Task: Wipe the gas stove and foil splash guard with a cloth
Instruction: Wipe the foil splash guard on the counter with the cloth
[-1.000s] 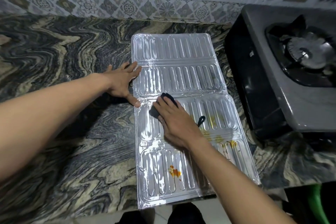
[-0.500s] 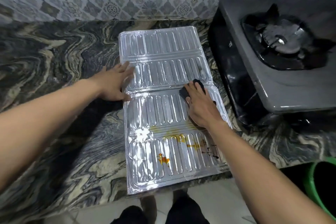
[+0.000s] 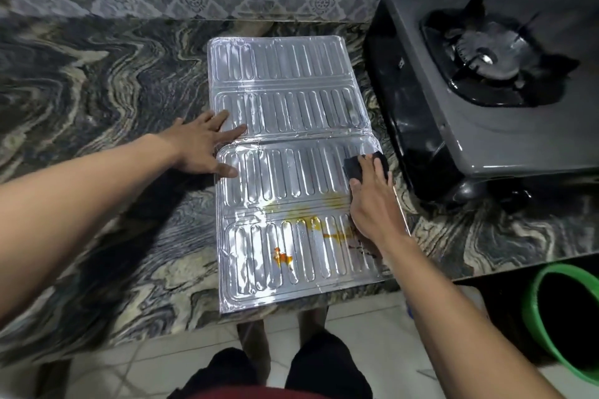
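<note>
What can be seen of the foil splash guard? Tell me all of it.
The foil splash guard is a shiny silver sheet embossed with rows of ribs, creased into panels. It lies flat on the marble counter beside the gas stove, its near edge at the counter's edge. Orange stains mark the near panels. The left hand presses its left edge; the right hand presses a dark cloth at its right edge.

left hand [image 3: 202, 147] flat, right hand [image 3: 372, 201] pressing

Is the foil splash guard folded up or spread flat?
Spread flat: the foil splash guard lies open on the countertop, its panels side by side, left hand pressing its edge.
</note>
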